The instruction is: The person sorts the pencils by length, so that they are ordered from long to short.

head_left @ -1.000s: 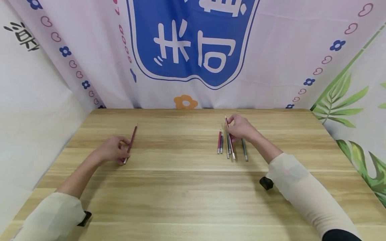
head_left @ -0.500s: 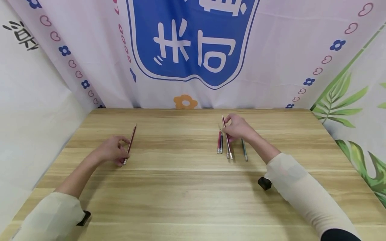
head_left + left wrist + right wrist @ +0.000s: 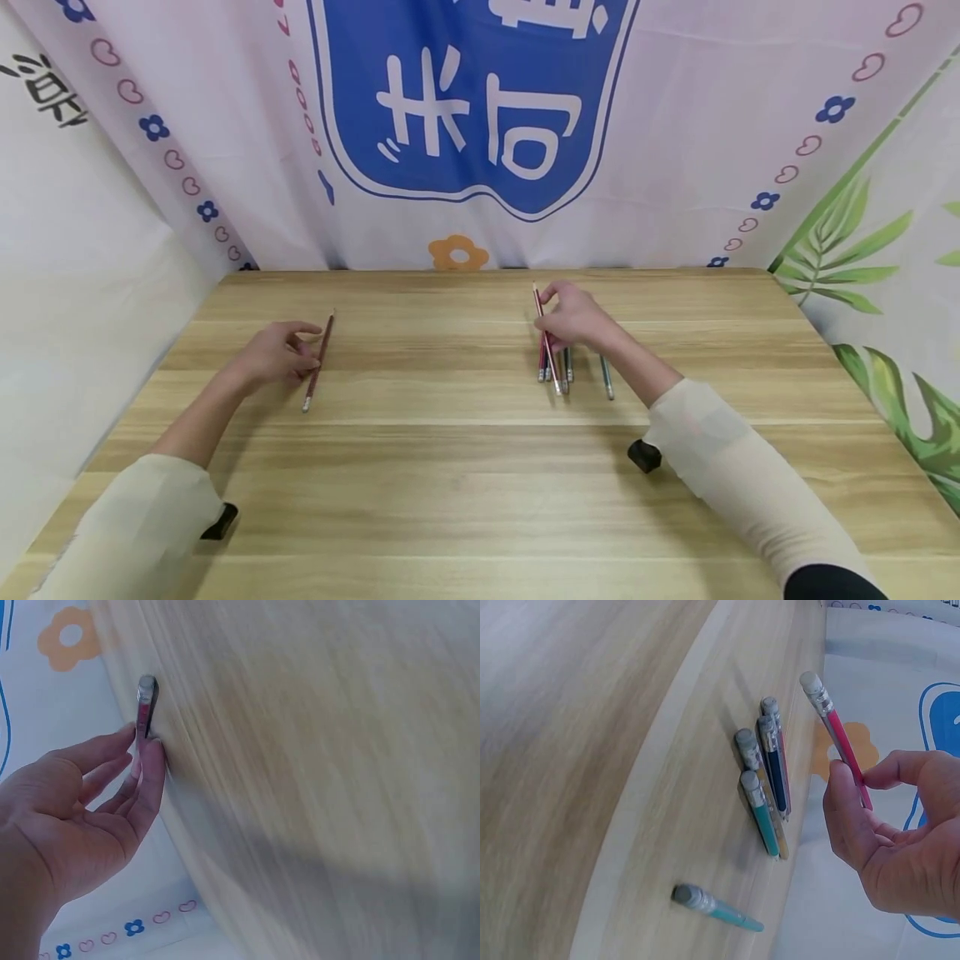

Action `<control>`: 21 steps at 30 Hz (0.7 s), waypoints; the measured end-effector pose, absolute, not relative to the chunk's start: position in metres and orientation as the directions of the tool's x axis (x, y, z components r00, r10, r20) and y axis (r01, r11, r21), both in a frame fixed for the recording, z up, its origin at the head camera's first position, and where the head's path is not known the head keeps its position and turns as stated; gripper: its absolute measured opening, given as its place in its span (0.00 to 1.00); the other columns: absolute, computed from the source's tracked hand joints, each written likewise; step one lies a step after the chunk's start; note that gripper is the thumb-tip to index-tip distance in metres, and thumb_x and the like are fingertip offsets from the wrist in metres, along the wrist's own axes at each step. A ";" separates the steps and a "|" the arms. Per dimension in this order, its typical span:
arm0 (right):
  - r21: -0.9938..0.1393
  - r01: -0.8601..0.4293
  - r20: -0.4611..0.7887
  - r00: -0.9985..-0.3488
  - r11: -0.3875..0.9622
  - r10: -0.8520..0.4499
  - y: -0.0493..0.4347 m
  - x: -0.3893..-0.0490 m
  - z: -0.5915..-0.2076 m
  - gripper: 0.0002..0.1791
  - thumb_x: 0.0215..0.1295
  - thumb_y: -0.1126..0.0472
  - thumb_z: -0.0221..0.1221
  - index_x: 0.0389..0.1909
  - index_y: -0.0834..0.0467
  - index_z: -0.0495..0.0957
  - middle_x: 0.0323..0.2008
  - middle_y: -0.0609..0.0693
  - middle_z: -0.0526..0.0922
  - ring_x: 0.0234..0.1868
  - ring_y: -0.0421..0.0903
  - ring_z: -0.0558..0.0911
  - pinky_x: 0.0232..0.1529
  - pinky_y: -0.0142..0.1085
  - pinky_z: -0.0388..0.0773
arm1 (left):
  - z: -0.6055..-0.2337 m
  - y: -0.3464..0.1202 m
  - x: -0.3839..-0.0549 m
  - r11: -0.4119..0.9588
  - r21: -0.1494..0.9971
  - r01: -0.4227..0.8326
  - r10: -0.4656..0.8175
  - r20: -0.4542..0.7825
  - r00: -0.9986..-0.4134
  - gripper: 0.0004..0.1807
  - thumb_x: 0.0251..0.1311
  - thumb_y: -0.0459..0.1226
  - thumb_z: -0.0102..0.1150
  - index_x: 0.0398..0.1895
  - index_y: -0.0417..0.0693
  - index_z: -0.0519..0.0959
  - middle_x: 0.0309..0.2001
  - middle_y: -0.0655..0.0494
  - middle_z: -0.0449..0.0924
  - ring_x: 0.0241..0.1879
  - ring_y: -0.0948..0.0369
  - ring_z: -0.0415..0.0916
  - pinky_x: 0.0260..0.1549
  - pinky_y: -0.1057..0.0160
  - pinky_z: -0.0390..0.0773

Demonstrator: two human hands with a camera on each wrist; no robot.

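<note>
At the left of the table in the head view, my left hand (image 3: pixel 276 357) pinches a dark red pencil (image 3: pixel 311 388) between thumb and fingers. The pencil's eraser end (image 3: pixel 147 684) faces the left wrist camera. My right hand (image 3: pixel 572 318) holds another red pencil (image 3: pixel 840 739) by its middle, eraser end toward me, raised over a small group of pencils. In the right wrist view that group shows a teal pencil (image 3: pixel 763 817), a dark blue pencil (image 3: pixel 774 769) and others alongside. A separate teal pencil (image 3: pixel 724 911) lies apart from them.
The wooden table (image 3: pixel 435 483) runs back to a printed cloth (image 3: pixel 675 167) hanging along its far edge. A white cloth (image 3: pixel 90 250) borders the left side, and a leaf-patterned cloth (image 3: pixel 892 275) borders the right.
My right hand has moved left with its red pencil, from above the middle pencils to over the leftmost ones. My left hand has slid slightly up along its pencil, away from the eraser.
</note>
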State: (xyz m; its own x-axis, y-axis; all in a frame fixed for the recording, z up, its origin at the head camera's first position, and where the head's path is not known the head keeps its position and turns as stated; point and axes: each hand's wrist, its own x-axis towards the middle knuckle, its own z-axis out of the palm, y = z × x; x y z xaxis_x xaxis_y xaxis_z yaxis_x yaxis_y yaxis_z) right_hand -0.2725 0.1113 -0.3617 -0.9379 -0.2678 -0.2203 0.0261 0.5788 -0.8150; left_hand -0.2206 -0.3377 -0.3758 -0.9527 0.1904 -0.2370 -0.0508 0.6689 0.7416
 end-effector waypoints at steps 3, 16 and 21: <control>-0.828 0.033 -0.222 -0.936 0.560 -0.274 0.107 -0.272 -0.362 0.21 0.65 0.72 0.58 0.58 0.68 0.67 0.27 0.61 0.83 0.19 0.44 0.82 0.27 0.40 0.90 | -0.378 -0.341 -0.222 0.642 0.763 -0.079 0.187 -0.256 -0.948 0.36 0.65 0.21 0.60 0.73 0.20 0.57 0.39 0.42 0.75 0.32 0.59 0.82 0.30 0.61 0.90; -0.833 0.041 -0.228 -0.934 0.552 -0.275 0.092 -0.274 -0.364 0.21 0.65 0.72 0.58 0.58 0.66 0.68 0.23 0.56 0.81 0.18 0.43 0.81 0.25 0.38 0.89 | -0.379 -0.337 -0.226 0.647 0.759 -0.071 0.181 -0.243 -0.953 0.34 0.66 0.25 0.64 0.72 0.23 0.62 0.41 0.41 0.77 0.31 0.59 0.81 0.30 0.61 0.90; -0.832 0.036 -0.221 -0.937 0.553 -0.272 0.086 -0.273 -0.362 0.20 0.65 0.72 0.59 0.57 0.65 0.69 0.25 0.57 0.82 0.19 0.44 0.82 0.28 0.40 0.91 | -0.380 -0.336 -0.228 0.651 0.757 -0.054 0.186 -0.228 -0.956 0.33 0.66 0.24 0.63 0.71 0.22 0.63 0.40 0.41 0.77 0.31 0.59 0.81 0.31 0.60 0.90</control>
State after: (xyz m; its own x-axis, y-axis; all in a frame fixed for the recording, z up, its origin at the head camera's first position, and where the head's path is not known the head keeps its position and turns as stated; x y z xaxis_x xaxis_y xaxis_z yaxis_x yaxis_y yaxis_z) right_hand -0.2730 0.0860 -0.3621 -0.9365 -0.2719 -0.2214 0.0363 0.5529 -0.8325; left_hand -0.2280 -0.3360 -0.3798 -0.9557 0.1863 -0.2277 -0.0536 0.6508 0.7573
